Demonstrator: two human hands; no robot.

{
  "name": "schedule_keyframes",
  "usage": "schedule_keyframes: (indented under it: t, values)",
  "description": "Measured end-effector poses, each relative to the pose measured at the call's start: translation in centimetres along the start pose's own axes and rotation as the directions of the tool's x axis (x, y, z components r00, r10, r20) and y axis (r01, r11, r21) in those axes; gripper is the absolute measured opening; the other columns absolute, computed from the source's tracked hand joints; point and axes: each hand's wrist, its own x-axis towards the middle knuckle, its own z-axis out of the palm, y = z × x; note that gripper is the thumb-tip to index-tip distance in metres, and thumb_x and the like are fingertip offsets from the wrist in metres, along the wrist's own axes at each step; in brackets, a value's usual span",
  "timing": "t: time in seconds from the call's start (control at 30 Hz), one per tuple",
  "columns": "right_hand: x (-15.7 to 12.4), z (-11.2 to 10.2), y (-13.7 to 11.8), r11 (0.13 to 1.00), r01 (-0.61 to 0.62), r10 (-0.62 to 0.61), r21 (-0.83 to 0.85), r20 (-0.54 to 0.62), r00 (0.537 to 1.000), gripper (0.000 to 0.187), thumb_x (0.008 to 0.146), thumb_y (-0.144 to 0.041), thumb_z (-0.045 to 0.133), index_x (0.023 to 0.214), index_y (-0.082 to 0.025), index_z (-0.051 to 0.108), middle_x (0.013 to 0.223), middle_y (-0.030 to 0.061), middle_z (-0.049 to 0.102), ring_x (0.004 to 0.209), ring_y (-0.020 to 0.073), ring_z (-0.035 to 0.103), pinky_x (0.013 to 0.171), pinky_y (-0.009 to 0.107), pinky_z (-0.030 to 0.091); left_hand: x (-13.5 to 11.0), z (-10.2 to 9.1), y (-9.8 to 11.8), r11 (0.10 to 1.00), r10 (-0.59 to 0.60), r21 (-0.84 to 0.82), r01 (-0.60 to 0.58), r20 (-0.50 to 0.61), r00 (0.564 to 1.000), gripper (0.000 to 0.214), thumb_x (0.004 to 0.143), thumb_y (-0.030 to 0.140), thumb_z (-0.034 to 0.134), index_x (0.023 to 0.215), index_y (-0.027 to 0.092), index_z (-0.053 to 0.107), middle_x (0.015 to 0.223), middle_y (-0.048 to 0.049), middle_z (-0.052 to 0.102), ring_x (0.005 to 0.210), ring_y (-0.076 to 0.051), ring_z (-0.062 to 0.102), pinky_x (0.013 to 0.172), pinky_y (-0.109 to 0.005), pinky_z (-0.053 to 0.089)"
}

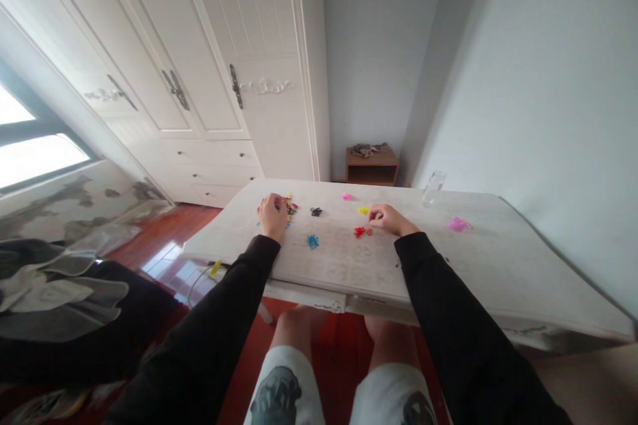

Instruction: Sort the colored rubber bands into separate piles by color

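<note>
My left hand point(273, 214) rests at the left of the white table point(343, 265), its fingers curled down at a mixed pile of small coloured pieces point(292, 206). What those fingers hold, if anything, is hidden. My right hand point(390, 219) is closed in a pinch just above a small pale-red pile point(369, 231); anything in the pinch is too small to name. Close by lie a red pile point(359, 232) and a yellow pile point(363, 210). Between my hands are a black pile point(316, 212), a blue pile point(312, 241) and a pink pile point(346, 197).
A clear glass point(434, 188) stands at the table's back right. Nearer me is a pink-purple item point(459, 224), like a small bag. Behind the table are a wooden stand point(371, 169) and a white wardrobe point(269, 26). Dark clothing point(94, 305) lies at left.
</note>
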Motion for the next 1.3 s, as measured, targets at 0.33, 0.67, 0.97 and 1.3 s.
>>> schedule_keyframes:
  t: [0.33, 0.67, 0.97, 1.3]
  values:
    - [-0.6, -1.2, 0.2, 0.995, -0.011, -0.012, 0.102, 0.227, 0.974, 0.019, 0.063, -0.037, 0.080, 0.069, -0.019, 0.077, 0.098, 0.0058, 0.067, 0.093, 0.0227, 0.064, 0.085, 0.035, 0.050, 0.1, 0.8, -1.1, 0.998, -0.022, -0.063, 0.024, 0.033, 0.999, 0.011, 0.084, 0.015, 0.054, 0.090, 0.024, 0.057, 0.089, -0.0036, 0.069, 0.090, -0.021, 0.064, 0.086, -0.032, 0.046]
    - [-0.8, -1.0, -1.2, 0.996, 0.014, -0.036, 0.087, 0.250, 0.968, 0.013, 0.065, -0.033, 0.080, 0.069, -0.021, 0.078, 0.096, 0.0061, 0.072, 0.095, 0.0231, 0.065, 0.085, 0.034, 0.051, 0.0, 0.6, -0.9, 0.993, -0.082, -0.085, 0.087, 0.053, 0.995, 0.014, 0.081, 0.014, 0.053, 0.091, 0.023, 0.057, 0.089, -0.0030, 0.069, 0.088, -0.019, 0.065, 0.083, -0.029, 0.047]
    - [-0.4, -1.0, -0.5, 0.996, -0.093, 0.091, 0.006, 0.136, 0.987, 0.026, 0.063, -0.037, 0.084, 0.081, -0.019, 0.079, 0.083, 0.0052, 0.077, 0.079, 0.0225, 0.067, 0.076, 0.034, 0.051, 0.1, 0.7, -0.8, 0.987, -0.089, -0.128, 0.096, 0.061, 0.994, 0.013, 0.080, 0.014, 0.053, 0.089, 0.022, 0.056, 0.084, -0.0021, 0.067, 0.081, -0.017, 0.063, 0.078, -0.028, 0.047]
    - [-0.9, -1.4, -1.1, 0.991, -0.132, 0.118, 0.034, 0.274, 0.954, 0.025, 0.063, -0.035, 0.082, 0.082, -0.019, 0.083, 0.081, 0.0061, 0.080, 0.079, 0.0245, 0.069, 0.077, 0.036, 0.050, 0.0, 0.5, -0.5, 0.977, -0.087, -0.190, 0.096, 0.053, 0.995, 0.012, 0.079, 0.013, 0.053, 0.086, 0.022, 0.055, 0.082, -0.0019, 0.065, 0.079, -0.017, 0.062, 0.077, -0.028, 0.047]
